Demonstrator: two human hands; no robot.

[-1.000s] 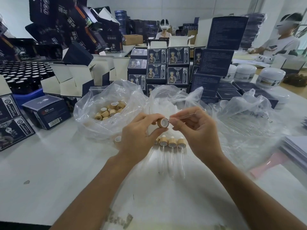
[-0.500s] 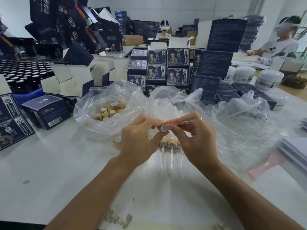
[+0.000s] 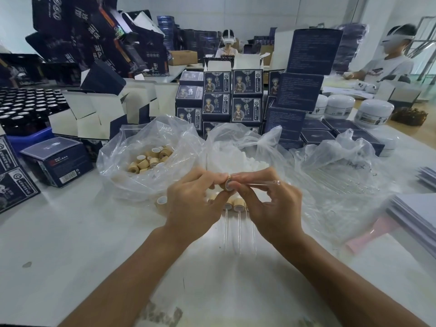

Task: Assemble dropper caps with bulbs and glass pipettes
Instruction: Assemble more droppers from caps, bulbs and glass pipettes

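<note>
My left hand (image 3: 193, 204) grips a tan wood-look dropper cap (image 3: 227, 184) between thumb and fingers, above the table's middle. My right hand (image 3: 269, 204) pinches a clear glass pipette (image 3: 264, 183) that points right, its near end at the cap's white opening. Under my hands lie finished droppers (image 3: 237, 206) in a row, caps away from me, glass tubes toward me. A loose cap (image 3: 161, 200) sits on the table left of my left hand. Behind stand a plastic bag of tan caps (image 3: 148, 159), a bag of white bulbs (image 3: 238, 159) and a bag of pipettes (image 3: 342, 182).
Dark blue cartons (image 3: 233, 95) are stacked behind the bags. Open boxes (image 3: 89, 114) and a tray of dark bottles (image 3: 26, 107) stand at the left, white jars (image 3: 375, 112) at the right. A paper stack (image 3: 415, 213) lies at the right edge. Two people sit at far tables.
My hands have closed together and dropped slightly. The pipette's near end has moved left up to the cap's opening, and my right fingertips now touch the cap.
</note>
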